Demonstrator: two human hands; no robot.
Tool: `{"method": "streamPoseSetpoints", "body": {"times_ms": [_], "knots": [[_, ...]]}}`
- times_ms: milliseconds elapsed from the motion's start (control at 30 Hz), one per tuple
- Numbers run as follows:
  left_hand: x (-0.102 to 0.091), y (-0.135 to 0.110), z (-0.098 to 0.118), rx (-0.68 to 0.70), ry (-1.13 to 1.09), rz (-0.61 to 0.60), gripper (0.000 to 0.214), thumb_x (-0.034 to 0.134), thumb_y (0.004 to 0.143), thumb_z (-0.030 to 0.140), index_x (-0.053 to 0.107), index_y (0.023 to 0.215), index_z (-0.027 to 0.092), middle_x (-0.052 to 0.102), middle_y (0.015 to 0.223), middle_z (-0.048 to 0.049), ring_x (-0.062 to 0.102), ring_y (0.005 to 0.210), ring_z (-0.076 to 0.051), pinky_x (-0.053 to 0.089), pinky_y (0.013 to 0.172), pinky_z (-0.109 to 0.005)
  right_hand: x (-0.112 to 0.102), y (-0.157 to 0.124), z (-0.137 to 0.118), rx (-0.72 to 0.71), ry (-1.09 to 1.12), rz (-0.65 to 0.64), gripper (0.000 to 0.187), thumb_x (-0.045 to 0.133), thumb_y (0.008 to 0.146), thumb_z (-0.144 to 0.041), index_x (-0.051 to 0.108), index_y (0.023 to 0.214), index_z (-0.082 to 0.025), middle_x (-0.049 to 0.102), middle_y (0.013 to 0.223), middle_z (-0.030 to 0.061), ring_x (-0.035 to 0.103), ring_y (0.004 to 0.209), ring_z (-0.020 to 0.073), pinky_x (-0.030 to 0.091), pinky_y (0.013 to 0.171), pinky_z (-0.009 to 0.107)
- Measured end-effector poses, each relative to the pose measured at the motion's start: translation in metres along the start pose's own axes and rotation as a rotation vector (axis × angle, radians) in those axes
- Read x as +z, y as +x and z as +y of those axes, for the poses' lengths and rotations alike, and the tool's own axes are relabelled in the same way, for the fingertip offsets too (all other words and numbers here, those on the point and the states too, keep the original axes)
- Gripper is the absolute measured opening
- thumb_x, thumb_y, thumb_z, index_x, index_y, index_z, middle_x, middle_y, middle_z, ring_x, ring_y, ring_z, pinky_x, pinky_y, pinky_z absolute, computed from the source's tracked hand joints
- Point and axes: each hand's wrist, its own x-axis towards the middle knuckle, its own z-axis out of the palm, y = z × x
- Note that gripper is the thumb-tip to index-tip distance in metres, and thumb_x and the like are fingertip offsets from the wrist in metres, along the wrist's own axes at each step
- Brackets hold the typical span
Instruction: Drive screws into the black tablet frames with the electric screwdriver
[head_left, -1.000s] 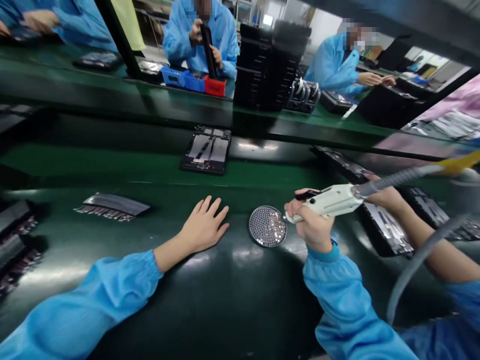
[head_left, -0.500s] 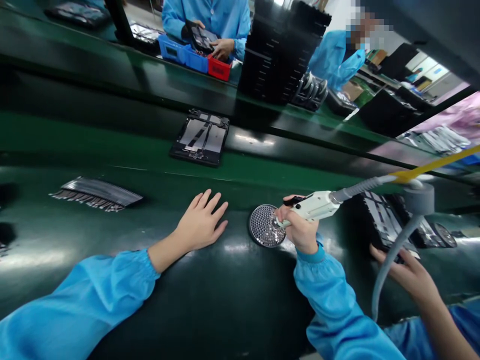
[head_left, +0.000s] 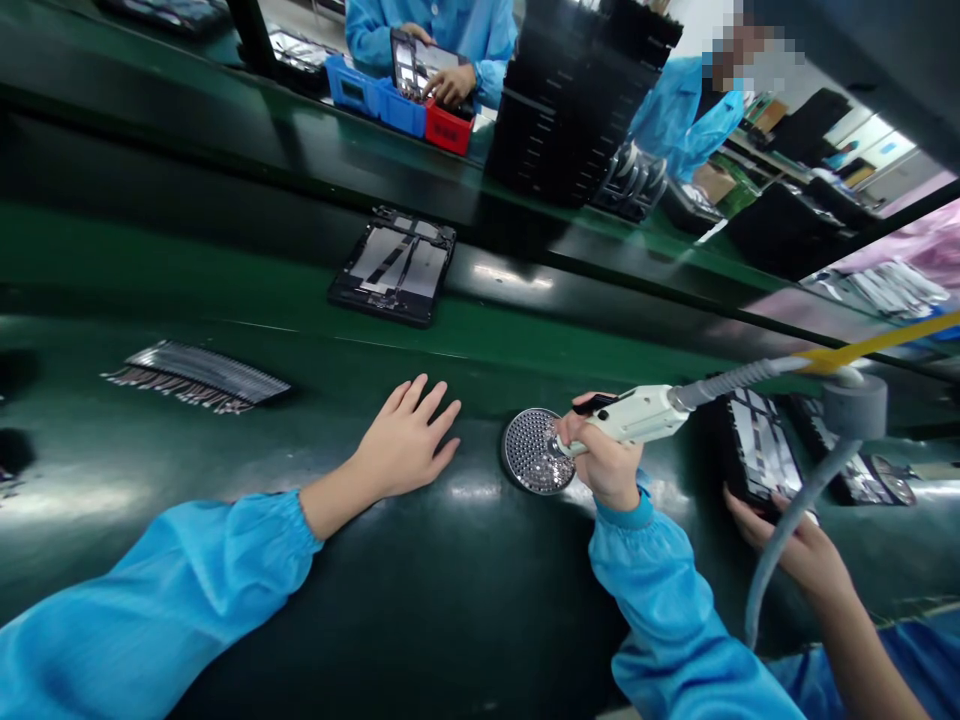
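Observation:
My left hand (head_left: 405, 437) lies on the dark green bench with its fingers spread and nothing in it. In my right hand (head_left: 609, 462) is a pale electric screwdriver (head_left: 643, 414), its grey cord leading off to the right. The screwdriver's tip points down at a round perforated plate (head_left: 532, 455) filled with small screws; whether it touches one I cannot make out. Beyond my hands, on a green strip, rests an opened tablet (head_left: 397, 268) with its battery and cables showing. To the left of my left hand sits a curved strip of small parts (head_left: 206, 374).
At the right, a co-worker's hand (head_left: 806, 550) holds another opened tablet (head_left: 761, 440). A hanging grey cable (head_left: 787, 540) crosses in front of it. Across the bench are blue bins (head_left: 375, 95), a red bin (head_left: 448, 128) and a tall black tray stack (head_left: 574, 105).
My hands keep nearly the same pose over the bench. The co-worker's tablet at the right has shifted left and closer. Across the bench, another person has tilted up their tablet.

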Motion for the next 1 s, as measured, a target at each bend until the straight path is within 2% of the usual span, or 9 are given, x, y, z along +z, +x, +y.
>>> {"method": "streamPoseSetpoints", "body": {"times_ms": [233, 400, 467, 567, 667, 733, 900, 1000], "knots": [[0.0, 0.0, 0.0, -0.007, 0.018, -0.039, 0.047, 0.048, 0.1, 0.039, 0.067, 0.134, 0.013, 0.058, 0.145, -0.0215, 0.048, 0.139, -0.046, 0.043, 0.112, -0.061, 0.0, -0.002, 0.002, -0.002, -0.028, -0.005, 0.027, 0.065, 0.068, -0.017, 0.058, 0.095, -0.02, 0.055, 0.055, -0.0062, 0.055, 0.048, 0.0144, 0.047, 0.055, 0.031], [-0.002, 0.001, 0.0, -0.033, -0.008, -0.066, 0.047, 0.05, 0.098, 0.039, 0.067, 0.135, 0.014, 0.057, 0.146, -0.0215, 0.047, 0.141, -0.046, 0.042, 0.113, -0.061, 0.001, -0.005, -0.018, -0.055, -0.008, -0.014, 0.028, 0.066, 0.07, -0.018, 0.059, 0.097, -0.021, 0.054, 0.054, -0.0068, 0.053, 0.048, 0.014, 0.048, 0.058, 0.033], [-0.002, 0.002, -0.001, -0.032, -0.011, -0.062, 0.046, 0.049, 0.098, 0.039, 0.067, 0.134, 0.015, 0.058, 0.146, -0.0203, 0.047, 0.141, -0.045, 0.043, 0.113, -0.06, -0.003, -0.002, -0.028, -0.127, -0.002, 0.012, 0.027, 0.066, 0.072, -0.017, 0.06, 0.098, -0.021, 0.054, 0.054, -0.0069, 0.052, 0.048, 0.0133, 0.048, 0.059, 0.033], [0.0, 0.001, -0.004, -0.006, 0.008, -0.036, 0.049, 0.045, 0.099, 0.04, 0.067, 0.135, 0.014, 0.058, 0.145, -0.0208, 0.049, 0.139, -0.046, 0.044, 0.112, -0.06, -0.012, 0.009, -0.034, -0.216, -0.036, 0.136, 0.029, 0.067, 0.07, -0.018, 0.058, 0.097, -0.021, 0.055, 0.055, -0.0073, 0.052, 0.048, 0.0126, 0.05, 0.06, 0.032], [0.01, -0.002, -0.012, 0.025, 0.036, 0.015, 0.054, 0.042, 0.099, 0.044, 0.068, 0.134, 0.012, 0.06, 0.143, -0.022, 0.05, 0.137, -0.048, 0.046, 0.109, -0.063, -0.022, 0.024, -0.025, -0.17, -0.098, 0.266, 0.031, 0.066, 0.064, -0.025, 0.057, 0.093, -0.02, 0.056, 0.054, -0.0069, 0.052, 0.046, 0.0123, 0.047, 0.053, 0.028], [0.021, -0.003, -0.019, 0.046, 0.057, 0.046, 0.056, 0.04, 0.098, 0.046, 0.069, 0.133, 0.012, 0.061, 0.142, -0.0218, 0.051, 0.137, -0.048, 0.046, 0.108, -0.063, -0.027, 0.035, -0.015, -0.153, -0.134, 0.301, 0.032, 0.065, 0.063, -0.028, 0.058, 0.092, -0.018, 0.058, 0.055, -0.0046, 0.052, 0.046, 0.0132, 0.045, 0.048, 0.026], [0.039, -0.004, -0.032, 0.068, 0.083, 0.096, 0.064, 0.037, 0.094, 0.053, 0.068, 0.134, 0.012, 0.063, 0.14, -0.0199, 0.053, 0.136, -0.047, 0.049, 0.106, -0.061, -0.033, 0.049, 0.0, -0.104, -0.161, 0.315, 0.032, 0.066, 0.061, -0.029, 0.061, 0.09, -0.016, 0.057, 0.055, -0.0031, 0.05, 0.046, 0.0132, 0.042, 0.045, 0.025], [0.044, -0.006, -0.038, 0.055, 0.006, 0.083, 0.061, 0.037, 0.092, 0.052, 0.071, 0.129, 0.017, 0.065, 0.139, -0.0152, 0.052, 0.137, -0.044, 0.048, 0.108, -0.059, -0.031, 0.049, 0.002, -0.074, -0.154, 0.314, 0.032, 0.066, 0.06, -0.031, 0.062, 0.089, -0.016, 0.058, 0.059, -0.0028, 0.051, 0.05, 0.0134, 0.043, 0.048, 0.025]]}}
